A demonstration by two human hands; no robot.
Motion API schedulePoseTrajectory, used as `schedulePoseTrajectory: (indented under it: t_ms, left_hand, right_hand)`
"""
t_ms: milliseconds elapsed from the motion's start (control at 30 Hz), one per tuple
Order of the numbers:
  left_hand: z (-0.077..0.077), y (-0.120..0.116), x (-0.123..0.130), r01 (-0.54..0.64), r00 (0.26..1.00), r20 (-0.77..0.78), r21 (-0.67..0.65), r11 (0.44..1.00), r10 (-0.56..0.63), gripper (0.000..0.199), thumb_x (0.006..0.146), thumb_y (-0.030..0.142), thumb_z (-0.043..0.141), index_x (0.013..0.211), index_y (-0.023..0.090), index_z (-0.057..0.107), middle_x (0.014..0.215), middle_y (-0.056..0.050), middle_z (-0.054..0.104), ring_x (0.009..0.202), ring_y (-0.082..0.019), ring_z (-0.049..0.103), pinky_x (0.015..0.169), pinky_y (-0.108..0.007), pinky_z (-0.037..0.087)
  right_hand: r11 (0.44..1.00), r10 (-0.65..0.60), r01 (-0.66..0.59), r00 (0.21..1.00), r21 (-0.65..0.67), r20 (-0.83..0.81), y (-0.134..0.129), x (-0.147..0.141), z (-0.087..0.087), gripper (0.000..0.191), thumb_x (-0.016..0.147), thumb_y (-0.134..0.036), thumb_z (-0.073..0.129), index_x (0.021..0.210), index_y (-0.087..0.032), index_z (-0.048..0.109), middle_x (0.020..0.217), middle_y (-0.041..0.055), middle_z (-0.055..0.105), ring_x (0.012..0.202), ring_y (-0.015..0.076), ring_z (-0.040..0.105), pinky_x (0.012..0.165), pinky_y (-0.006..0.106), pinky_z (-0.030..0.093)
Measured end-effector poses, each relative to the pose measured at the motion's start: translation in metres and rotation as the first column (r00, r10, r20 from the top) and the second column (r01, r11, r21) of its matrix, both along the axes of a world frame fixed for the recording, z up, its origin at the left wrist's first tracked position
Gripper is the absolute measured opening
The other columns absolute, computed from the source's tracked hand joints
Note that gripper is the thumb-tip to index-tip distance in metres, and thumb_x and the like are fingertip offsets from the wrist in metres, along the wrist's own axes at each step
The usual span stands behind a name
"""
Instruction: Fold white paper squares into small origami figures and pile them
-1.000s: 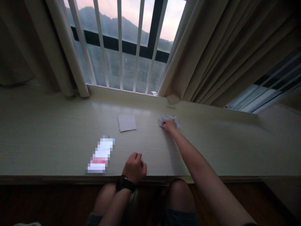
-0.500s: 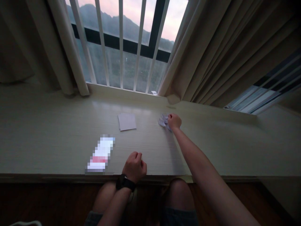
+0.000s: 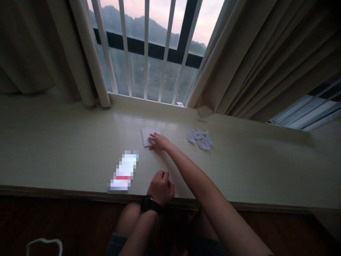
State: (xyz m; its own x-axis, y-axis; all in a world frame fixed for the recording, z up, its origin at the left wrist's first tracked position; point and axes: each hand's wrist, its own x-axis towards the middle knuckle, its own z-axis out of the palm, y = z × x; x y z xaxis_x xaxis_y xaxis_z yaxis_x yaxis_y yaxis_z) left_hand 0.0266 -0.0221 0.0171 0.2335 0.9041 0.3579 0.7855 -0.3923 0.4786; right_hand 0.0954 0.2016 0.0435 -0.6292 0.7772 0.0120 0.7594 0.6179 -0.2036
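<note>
A broad, pale tabletop (image 3: 66,153) with faint wood grain spans the middle of the frame, its front edge dropping to a dark brown floor (image 3: 21,224). Beyond it, a window (image 3: 156,80) with white upright bars at upper centre shows hills under a pinkish sky. A beige left curtain (image 3: 87,64) and a beige right curtain (image 3: 247,57) hang on either side in deep folds; the room is dim.

The stack of paper (image 3: 146,138) lies flat just left of the frame's centre, slightly fanned at its left side. It looks nearly square, so no long axis stands out; its left edge runs almost straight up the frame, leaning a little left at the top. The right hand (image 3: 161,141) covers its lower right part, fingers spread and pointing left; whether they have gripped a sheet, I cannot tell. The left hand (image 3: 161,186), below, is clenched at the front edge, with a black watch (image 3: 151,205) on its wrist.

Right of centre, folded paper pieces (image 3: 201,138) form a cluster wider than deep, their tips pointing various ways. A pixelated phone (image 3: 124,172) lies left of centre, its long axis slanting toward the upper right.
</note>
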Motion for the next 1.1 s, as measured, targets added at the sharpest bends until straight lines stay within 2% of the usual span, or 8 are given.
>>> schedulePoseTrajectory:
  t_ms: [133,333,433,600,867,933,1000,1100]
  left_hand:
    - [-0.003,-0.001,0.0,0.001,1.0,0.004,-0.002,1.0,-0.001,0.017,0.069,0.011,0.051,0.084,0.019,0.053,0.084,-0.008,0.051,0.08,-0.021,0.051,0.073,-0.034,0.046]
    - [-0.001,-0.002,0.0,-0.008,1.0,0.008,-0.009,1.0,0.008,0.015,0.069,0.012,0.051,0.082,0.019,0.052,0.083,-0.008,0.051,0.08,-0.022,0.051,0.073,-0.034,0.047]
    - [-0.001,-0.002,0.0,-0.004,1.0,0.011,-0.011,1.0,0.004,0.016,0.068,0.012,0.051,0.083,0.018,0.052,0.083,-0.008,0.051,0.08,-0.022,0.051,0.073,-0.034,0.046]
    - [-0.001,-0.002,0.0,-0.013,1.0,0.016,-0.013,1.0,0.013,0.019,0.066,0.011,0.051,0.084,0.019,0.052,0.083,-0.008,0.052,0.08,-0.022,0.051,0.072,-0.034,0.047]
    - [-0.007,0.002,-0.002,-0.004,0.982,0.191,-0.023,1.0,0.009,0.025,0.068,0.01,0.053,0.092,0.017,0.056,0.086,-0.008,0.055,0.08,-0.02,0.056,0.076,-0.035,0.049]
    - [-0.009,0.008,-0.004,-0.035,0.936,0.348,-0.039,0.999,0.047,0.034,0.071,0.011,0.053,0.104,0.016,0.055,0.089,-0.007,0.056,0.078,-0.018,0.058,0.076,-0.035,0.051]
    - [-0.01,0.015,-0.006,-0.115,0.806,0.575,-0.074,0.991,0.136,0.051,0.071,0.014,0.057,0.121,0.015,0.047,0.108,-0.012,0.054,0.091,-0.02,0.059,0.074,-0.032,0.053]
    - [-0.01,0.026,-0.014,-0.12,0.537,0.808,-0.211,0.97,0.243,0.068,0.071,0.022,0.065,0.132,0.017,0.038,0.132,-0.016,0.044,0.11,-0.025,0.055,0.079,-0.033,0.054]
  right_hand:
    - [1.0,0.005,-0.005,1.0,-0.016,0.017,-0.004,-0.007,0.0,0.038,0.081,-0.044,0.062,0.115,-0.03,0.06,0.131,0.0027,0.054,0.116,0.0234,0.052,0.093,0.031,0.041]
    - [0.999,-0.031,0.031,1.0,-0.041,0.002,-0.003,-0.004,0.001,0.026,0.09,-0.033,0.049,0.109,-0.026,0.066,0.12,0.0025,0.062,0.105,0.0195,0.059,0.085,0.024,0.042]
    - [0.987,-0.163,0.163,0.986,0.003,-0.043,-0.009,-0.005,-0.003,0.028,0.091,-0.031,0.045,0.103,-0.024,0.069,0.108,0.0038,0.069,0.096,0.0191,0.063,0.08,0.024,0.042]
    - [0.894,-0.436,0.443,0.895,0.07,-0.097,-0.025,-0.008,-0.011,0.028,0.088,-0.034,0.046,0.099,-0.025,0.071,0.101,0.0063,0.07,0.092,0.02,0.064,0.076,0.025,0.042]
    - [0.859,-0.478,0.51,0.827,0.038,-0.296,-0.052,0.018,0.003,0.023,0.087,-0.035,0.048,0.086,-0.023,0.067,0.089,0.0075,0.07,0.086,0.0199,0.062,0.073,0.026,0.04]
    - [0.861,-0.469,0.506,0.755,-0.047,-0.458,-0.066,0.035,0.011,0.023,0.087,-0.037,0.047,0.082,-0.02,0.062,0.079,0.0059,0.068,0.078,0.0185,0.06,0.069,0.026,0.04]
    - [0.874,-0.471,0.425,0.628,-0.235,-0.619,-0.088,0.054,0.017,0.027,0.084,-0.044,0.05,0.075,-0.019,0.056,0.07,0.0026,0.062,0.068,0.0161,0.056,0.062,0.025,0.041]
    - [0.797,-0.578,0.07,0.38,-0.6,-0.723,-0.128,0.083,0.016,0.039,0.074,-0.057,0.059,0.078,-0.019,0.051,0.066,-0.0023,0.056,0.058,0.0123,0.052,0.055,0.025,0.044]
